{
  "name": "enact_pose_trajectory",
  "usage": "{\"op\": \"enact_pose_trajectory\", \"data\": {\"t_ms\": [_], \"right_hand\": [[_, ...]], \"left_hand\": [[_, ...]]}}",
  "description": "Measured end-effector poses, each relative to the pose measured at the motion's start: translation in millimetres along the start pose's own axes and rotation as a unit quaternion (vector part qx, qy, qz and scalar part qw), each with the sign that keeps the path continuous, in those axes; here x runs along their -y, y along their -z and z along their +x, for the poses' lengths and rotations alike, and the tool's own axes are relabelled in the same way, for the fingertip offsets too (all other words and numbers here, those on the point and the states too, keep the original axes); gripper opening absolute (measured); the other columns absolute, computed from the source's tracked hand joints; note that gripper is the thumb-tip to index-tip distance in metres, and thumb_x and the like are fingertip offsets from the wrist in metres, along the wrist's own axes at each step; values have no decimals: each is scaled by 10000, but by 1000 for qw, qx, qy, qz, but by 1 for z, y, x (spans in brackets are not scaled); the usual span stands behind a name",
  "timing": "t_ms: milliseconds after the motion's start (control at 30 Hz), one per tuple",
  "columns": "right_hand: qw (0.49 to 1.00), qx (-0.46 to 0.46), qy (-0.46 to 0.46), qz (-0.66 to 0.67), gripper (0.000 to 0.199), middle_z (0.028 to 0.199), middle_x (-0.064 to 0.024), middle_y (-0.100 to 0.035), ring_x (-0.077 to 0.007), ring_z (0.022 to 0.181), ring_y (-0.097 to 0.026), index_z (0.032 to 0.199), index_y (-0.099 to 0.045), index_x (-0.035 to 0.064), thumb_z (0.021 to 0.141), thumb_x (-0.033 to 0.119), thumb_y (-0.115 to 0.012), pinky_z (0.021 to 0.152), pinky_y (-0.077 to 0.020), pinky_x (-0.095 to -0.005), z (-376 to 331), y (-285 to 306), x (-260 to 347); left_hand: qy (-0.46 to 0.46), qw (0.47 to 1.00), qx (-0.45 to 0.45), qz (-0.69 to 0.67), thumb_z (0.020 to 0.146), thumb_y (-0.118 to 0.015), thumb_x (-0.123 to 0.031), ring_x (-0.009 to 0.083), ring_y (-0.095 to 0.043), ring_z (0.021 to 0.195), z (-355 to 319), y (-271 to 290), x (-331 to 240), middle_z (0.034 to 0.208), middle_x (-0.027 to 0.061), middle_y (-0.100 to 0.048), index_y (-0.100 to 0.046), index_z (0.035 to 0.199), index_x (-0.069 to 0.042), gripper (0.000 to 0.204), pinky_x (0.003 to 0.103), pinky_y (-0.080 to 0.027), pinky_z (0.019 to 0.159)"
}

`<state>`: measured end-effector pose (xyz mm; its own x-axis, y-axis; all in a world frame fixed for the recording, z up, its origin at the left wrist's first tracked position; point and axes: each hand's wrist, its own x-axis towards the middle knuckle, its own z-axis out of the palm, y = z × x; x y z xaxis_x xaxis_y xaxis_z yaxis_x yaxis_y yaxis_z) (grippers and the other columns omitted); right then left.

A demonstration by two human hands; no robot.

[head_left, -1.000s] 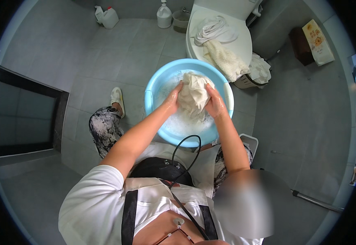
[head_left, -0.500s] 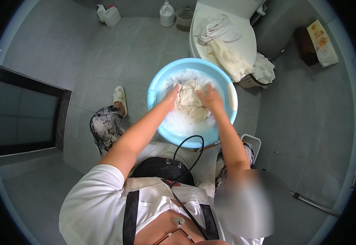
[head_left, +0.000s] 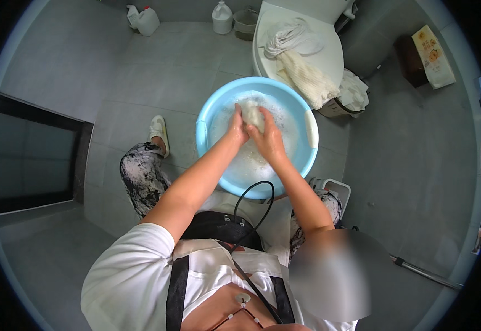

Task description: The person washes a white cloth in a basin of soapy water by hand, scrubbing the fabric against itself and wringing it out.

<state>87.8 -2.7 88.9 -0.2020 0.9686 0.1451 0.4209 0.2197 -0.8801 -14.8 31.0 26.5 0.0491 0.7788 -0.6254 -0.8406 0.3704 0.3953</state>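
Observation:
A wet cream cloth (head_left: 253,115) is bunched between my two hands over a light blue basin (head_left: 205,118). My left hand (head_left: 238,126) grips its left side, and my right hand (head_left: 268,135) closes on it from the right and near side. Suds and cloudy water (head_left: 246,165) fill the basin around and beneath the hands. Below the hands the water hides whether more of the cloth trails in it.
A toilet (head_left: 329,58) stands beyond the basin, with a white cloth (head_left: 293,38) and a cream knitted cloth (head_left: 309,80) on its lid. Beside it is a filled waste basket (head_left: 351,96). White jugs (head_left: 222,17) and a small bucket (head_left: 245,25) line the back wall. A black cable (head_left: 273,190) loops near the basin's rim.
My hands have come together from opposite sides of the spread cloth. The cloth is now gathered into a compact bunch between them, a little farther from me.

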Motion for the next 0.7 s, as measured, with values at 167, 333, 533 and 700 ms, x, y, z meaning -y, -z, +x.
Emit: {"op": "enact_pose_trajectory", "data": {"t_ms": [167,333,533,700], "right_hand": [[993,-14,32,-111,205,858,-176,-571,-383,730,-532,843,-530,56,779,250,-530,591,-421,-426,-15,5,1],[995,-67,-62,-25,223,705,-219,-553,-399,696,-531,812,-494,27,810,248,-462,601,-405,-437,6,5,-15],[996,-89,-24,16,162,700,-207,-535,-376,641,-529,858,-471,33,822,190,-457,588,-410,-396,3,3,-3],[993,-102,-7,-59,170,693,-220,-540,-411,691,-521,811,-455,25,802,194,-471,598,-400,-445,10,7,-15]], "left_hand": [[-21,999,19,32,872,-317,-461,181,-512,735,-17,-23,2,816,52,-511,-504,934,-73,435,309,-441,661],[-132,986,-77,60,862,-414,-326,164,-500,738,-40,-48,13,825,52,-523,-530,871,-33,315,284,-413,650],[-124,977,-57,163,858,-440,-305,142,-480,695,-39,-42,9,794,47,-505,-514,827,-32,285,297,-408,637],[-78,982,-29,172,857,-430,-361,174,-522,814,-36,-31,19,926,75,-531,-493,1006,-40,360,313,-437,688]]}}
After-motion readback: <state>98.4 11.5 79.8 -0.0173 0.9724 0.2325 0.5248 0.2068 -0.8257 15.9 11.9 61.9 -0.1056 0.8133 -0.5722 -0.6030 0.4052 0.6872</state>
